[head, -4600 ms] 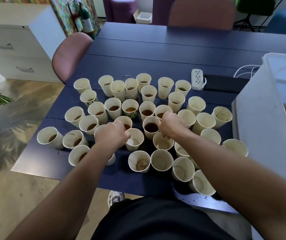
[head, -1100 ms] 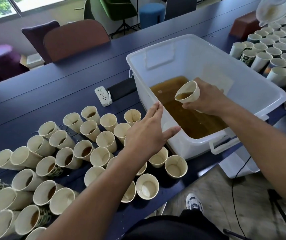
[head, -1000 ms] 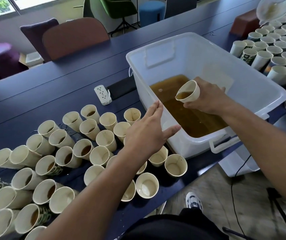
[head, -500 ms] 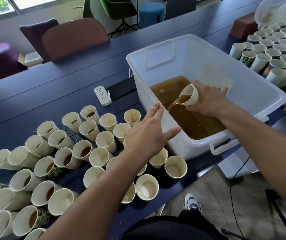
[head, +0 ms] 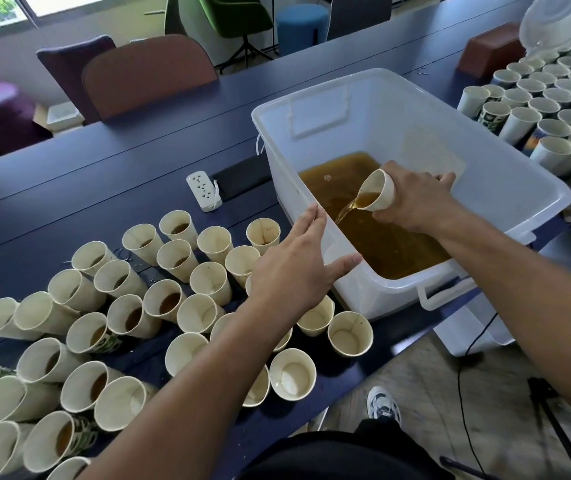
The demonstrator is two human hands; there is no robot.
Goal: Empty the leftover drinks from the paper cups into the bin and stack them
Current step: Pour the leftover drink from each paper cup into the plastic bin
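The left hand (head: 294, 268) hides cups (head: 207, 282), perhaps several, beneath it.

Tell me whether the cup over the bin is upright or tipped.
Tipped. The right hand holds the paper cup on its side above the white bin, mouth turned down-left, and a brown stream runs from its rim into the liquid below.

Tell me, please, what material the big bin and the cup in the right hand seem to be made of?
Bin: apparently plastic, translucent milky white with a smooth finish; its walls let light through and the handles look moulded.
Cup: apparently paper, matte cream; a thin wall with a rolled rim. The right hand tilts it, pouring brown liquid into the bin.
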